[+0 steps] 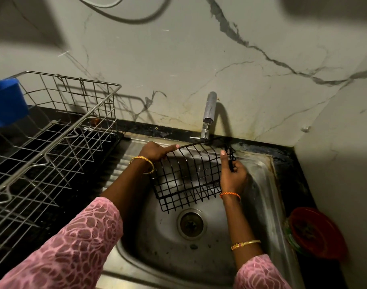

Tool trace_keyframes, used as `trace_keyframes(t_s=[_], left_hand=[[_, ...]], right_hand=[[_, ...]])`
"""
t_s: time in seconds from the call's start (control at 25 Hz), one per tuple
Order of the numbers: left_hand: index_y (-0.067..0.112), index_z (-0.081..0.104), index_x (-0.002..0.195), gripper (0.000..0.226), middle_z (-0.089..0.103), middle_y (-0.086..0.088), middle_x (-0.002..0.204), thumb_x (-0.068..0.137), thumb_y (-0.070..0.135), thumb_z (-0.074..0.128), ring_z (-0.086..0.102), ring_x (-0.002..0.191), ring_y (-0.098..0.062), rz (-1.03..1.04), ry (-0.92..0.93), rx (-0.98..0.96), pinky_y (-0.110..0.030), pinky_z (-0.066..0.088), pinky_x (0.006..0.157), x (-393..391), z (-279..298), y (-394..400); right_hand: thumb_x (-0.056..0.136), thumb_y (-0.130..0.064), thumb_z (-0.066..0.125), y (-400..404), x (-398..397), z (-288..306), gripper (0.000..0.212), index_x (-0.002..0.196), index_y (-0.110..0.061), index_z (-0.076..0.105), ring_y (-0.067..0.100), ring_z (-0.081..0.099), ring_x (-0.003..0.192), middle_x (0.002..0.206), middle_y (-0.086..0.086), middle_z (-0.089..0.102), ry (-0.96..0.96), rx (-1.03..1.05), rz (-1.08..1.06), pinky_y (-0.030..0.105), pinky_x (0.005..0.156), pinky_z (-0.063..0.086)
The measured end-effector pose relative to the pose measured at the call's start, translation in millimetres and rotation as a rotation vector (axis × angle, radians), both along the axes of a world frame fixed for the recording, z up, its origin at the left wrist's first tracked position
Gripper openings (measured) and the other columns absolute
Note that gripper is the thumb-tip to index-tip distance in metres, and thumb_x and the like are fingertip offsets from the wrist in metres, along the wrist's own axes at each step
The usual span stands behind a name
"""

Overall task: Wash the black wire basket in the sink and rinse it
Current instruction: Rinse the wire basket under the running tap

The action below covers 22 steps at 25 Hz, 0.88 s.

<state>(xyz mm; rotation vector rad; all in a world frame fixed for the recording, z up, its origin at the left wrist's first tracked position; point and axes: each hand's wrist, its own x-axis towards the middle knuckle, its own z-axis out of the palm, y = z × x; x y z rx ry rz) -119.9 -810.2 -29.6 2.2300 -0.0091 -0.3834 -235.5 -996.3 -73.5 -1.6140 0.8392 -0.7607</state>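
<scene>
Over on the left there's a big steel dish rack [53,130] on the dark counter with a blue tub [6,101] hooked on its edge. In the middle, the left hand [155,152] is closed on the top rim of the black wire basket [188,178], held tilted over the sink [268,205] right under the tap [208,113]. The right hand [233,177] is clamped on the basket's right side, and a red bowl [316,234] sits on the counter far right.

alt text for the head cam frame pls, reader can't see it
Both hands hold a black wire basket over a steel sink beneath the tap: left hand on its top rim, right hand on its right side. A steel dish rack stands to the left.
</scene>
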Motion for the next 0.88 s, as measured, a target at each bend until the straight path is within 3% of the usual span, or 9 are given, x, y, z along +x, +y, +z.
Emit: trace_keyframes(t_s=[0.16,0.28,0.4,0.48,0.52,0.6,0.64,0.76,0.88], left_hand=[[0.013,0.044,0.043,0.064,0.039,-0.002,0.043,0.064,0.066,0.071,0.034,0.043,-0.015,-0.049,-0.118,-0.119,-0.028,0.032,0.055,-2.5,0.9,-5.2],[0.020,0.033,0.039,0.066,0.033,0.004,0.038,0.057,0.070,0.072,0.028,0.039,-0.014,-0.061,-0.210,-0.201,-0.029,0.036,0.055,-6.9,8.5,-8.0],[0.020,0.029,0.037,0.069,0.029,0.004,0.038,0.053,0.073,0.071,0.025,0.040,-0.014,-0.025,-0.380,-0.190,-0.030,0.031,0.053,-20.8,15.2,-9.8],[0.020,0.036,0.038,0.063,0.034,0.005,0.038,0.058,0.067,0.071,0.030,0.040,-0.012,-0.023,-0.496,-0.128,-0.028,0.031,0.049,-40.5,13.9,-8.5],[0.021,0.039,0.038,0.059,0.036,0.007,0.037,0.060,0.066,0.071,0.033,0.039,-0.010,-0.034,-0.570,-0.081,-0.026,0.032,0.047,-52.1,11.0,-6.0],[0.025,0.039,0.039,0.057,0.036,0.012,0.036,0.064,0.066,0.069,0.033,0.036,-0.004,-0.065,-0.776,0.006,-0.020,0.028,0.043,-74.3,1.8,2.2],[0.025,0.039,0.040,0.057,0.036,0.012,0.036,0.067,0.066,0.068,0.033,0.035,-0.004,-0.084,-0.898,0.036,-0.018,0.026,0.042,-83.0,-5.1,6.8],[0.018,0.044,0.039,0.062,0.040,0.004,0.035,0.078,0.063,0.063,0.037,0.033,-0.009,-0.180,-1.227,0.124,-0.017,0.026,0.042,-99.4,-26.1,15.4],[0.017,0.043,0.040,0.061,0.038,0.002,0.036,0.086,0.055,0.060,0.036,0.035,-0.012,-0.206,-1.401,0.176,-0.021,0.027,0.043,-110.7,-35.4,18.9]], right_hand=[[0.079,-0.046,0.065,1.0,-7.5,-0.9,0.032,0.061,-0.023,0.050,0.009,0.045,0.056,0.059,-0.005,0.050,-0.201,0.060,-0.007,0.028,0.056,0.040],[0.081,-0.051,0.058,1.4,-15.0,-3.0,0.030,0.069,-0.024,0.055,0.012,0.045,0.059,0.064,-0.004,0.050,-0.297,0.098,0.012,0.029,0.055,0.039],[0.079,-0.051,0.049,2.0,-16.2,4.7,0.026,0.073,-0.026,0.057,0.007,0.048,0.065,0.072,-0.007,0.053,-0.336,0.343,-0.072,0.026,0.057,0.038],[0.071,-0.061,0.049,-2.2,-13.6,6.8,0.041,0.085,-0.025,0.059,0.012,0.053,0.078,0.084,-0.002,0.058,-0.342,0.547,-0.066,0.029,0.065,0.041],[0.065,-0.068,0.049,-5.1,-12.1,4.3,0.056,0.100,-0.025,0.060,0.015,0.054,0.092,0.100,0.001,0.059,-0.313,0.623,-0.035,0.033,0.074,0.043],[0.056,-0.078,0.053,-9.4,-14.1,2.0,0.081,0.125,-0.036,0.050,0.022,0.044,0.119,0.134,0.000,0.047,-0.222,0.739,0.052,0.046,0.091,0.040],[0.049,-0.083,0.055,-12.9,-16.4,-1.6,0.091,0.129,-0.040,0.047,0.026,0.040,0.124,0.139,-0.001,0.042,-0.159,0.780,0.097,0.050,0.093,0.039],[0.044,-0.089,0.051,-26.3,-28.7,-1.8,0.100,0.125,-0.030,0.054,0.034,0.047,0.117,0.126,0.008,0.054,0.026,0.879,0.284,0.054,0.095,0.041],[0.070,-0.064,0.055,-38.8,-40.7,0.6,0.061,0.105,-0.016,0.066,0.029,0.060,0.090,0.096,0.010,0.068,0.040,0.944,0.439,0.039,0.084,0.048]])
